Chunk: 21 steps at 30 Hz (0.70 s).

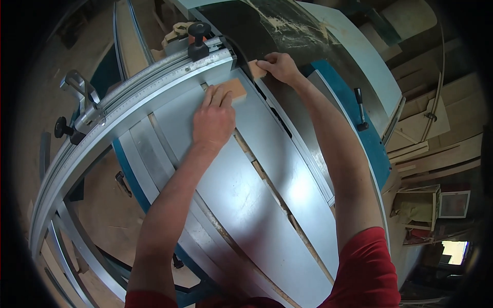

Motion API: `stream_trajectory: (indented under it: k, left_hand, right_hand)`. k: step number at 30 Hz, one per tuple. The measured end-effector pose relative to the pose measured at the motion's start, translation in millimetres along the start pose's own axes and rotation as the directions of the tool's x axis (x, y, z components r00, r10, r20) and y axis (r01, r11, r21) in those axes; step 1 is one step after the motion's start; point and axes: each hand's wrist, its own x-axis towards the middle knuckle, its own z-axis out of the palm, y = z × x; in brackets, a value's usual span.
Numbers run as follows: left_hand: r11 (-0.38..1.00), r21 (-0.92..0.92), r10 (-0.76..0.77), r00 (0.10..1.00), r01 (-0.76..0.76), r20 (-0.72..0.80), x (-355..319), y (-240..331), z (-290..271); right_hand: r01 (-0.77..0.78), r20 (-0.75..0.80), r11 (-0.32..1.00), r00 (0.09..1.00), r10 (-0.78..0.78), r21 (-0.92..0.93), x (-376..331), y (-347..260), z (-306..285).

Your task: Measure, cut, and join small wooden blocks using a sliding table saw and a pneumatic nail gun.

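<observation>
My left hand (214, 115) lies on the silver sliding table of a panel saw, its fingers bent over an orange-brown wooden block (237, 91). That block sits close to the aluminium crosscut fence (169, 84). Across the dark, curved saw blade (241, 56), my right hand (280, 68) pinches a smaller wooden block (257, 69) between thumb and fingers. This piece is right beside the blade. Part of each block is hidden under my fingers.
Black clamp knobs (198, 41) and a metal flip stop (80, 92) sit on the fence. Sawdust and scraps (282, 23) lie on the dark surface behind the blade. A black-handled lever (360, 110) rises at the right. Boards (436, 167) lie farther right.
</observation>
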Motion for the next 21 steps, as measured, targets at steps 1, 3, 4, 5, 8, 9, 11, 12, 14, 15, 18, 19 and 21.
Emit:
stream_trajectory:
  k: [1, 3, 4, 5, 8, 9, 11, 12, 14, 15, 18, 19, 21]
  left_hand:
    - [1.000, -0.010, 0.017, 1.000, -0.018, -0.014, 1.2, 0.3, -0.1]
    - [0.999, -0.020, 0.026, 0.999, -0.026, -0.034, 1.1, -1.9, -0.3]
    - [0.999, -0.029, 0.015, 1.000, -0.016, -0.015, 1.3, -3.1, -1.1]
    - [0.998, -0.056, 0.009, 1.000, -0.009, 0.000, 3.4, 2.6, 2.2]
    - [0.999, -0.050, 0.000, 1.000, 0.001, 0.006, 9.3, 5.6, 7.4]
    - [1.000, -0.002, -0.004, 1.000, 0.004, 0.008, 8.1, -1.2, 3.4]
    - [0.998, 0.051, -0.024, 0.999, 0.025, -0.025, 7.9, -7.8, 5.4]
    - [0.997, 0.024, -0.071, 0.995, 0.070, 0.066, 8.9, -4.9, 12.2]
    - [0.993, -0.011, -0.117, 0.985, 0.120, 0.125, 16.5, -1.4, 13.0]
    - [0.982, -0.089, -0.142, 0.967, 0.164, 0.212, 11.5, 0.3, 3.0]
    - [0.942, -0.236, -0.193, 0.960, 0.239, 0.202, -22.4, 13.0, -28.4]
    - [0.917, -0.311, -0.218, 0.966, 0.251, 0.137, -41.1, 20.0, -42.1]
    - [0.818, -0.491, -0.362, 0.931, 0.300, -0.034, -80.8, 42.1, -72.5]
  right_hand:
    - [0.004, 0.009, 1.000, 1.000, -0.004, -0.001, -0.1, 1.7, 1.8]
    - [0.008, 0.027, 1.000, 1.000, -0.009, 0.016, -6.1, 9.4, -9.5]
    - [0.012, 0.033, 1.000, 0.999, -0.013, 0.022, -8.1, 14.1, -15.9]
    - [0.011, 0.032, 1.000, 0.999, -0.011, 0.000, -14.5, 28.6, -26.7]
    - [-0.037, -0.040, 0.998, 0.999, 0.035, -0.055, -33.2, 31.1, -34.9]
    - [-0.061, 0.009, 0.998, 0.998, 0.061, -0.012, -47.0, 5.7, -29.0]
    - [0.118, -0.121, 0.993, 0.986, -0.115, 0.023, -83.3, -16.1, -26.4]
    - [0.080, -0.152, 0.996, 0.986, -0.074, 0.029, -101.1, -24.0, -33.1]
    - [0.061, -0.203, 0.998, 0.977, -0.062, -0.011, -142.3, -24.6, -44.2]
    - [-0.004, -0.161, 0.999, 0.987, -0.003, -0.042, -169.2, -29.8, -48.3]
    - [-0.214, 0.123, 0.977, 0.970, 0.211, 0.008, -255.7, -42.4, -78.0]
    - [-0.261, 0.162, 0.956, 0.957, 0.239, 0.132, -290.3, -44.7, -86.3]
    - [-0.313, 0.163, 0.914, 0.947, 0.278, 0.260, -362.3, -68.2, -87.7]
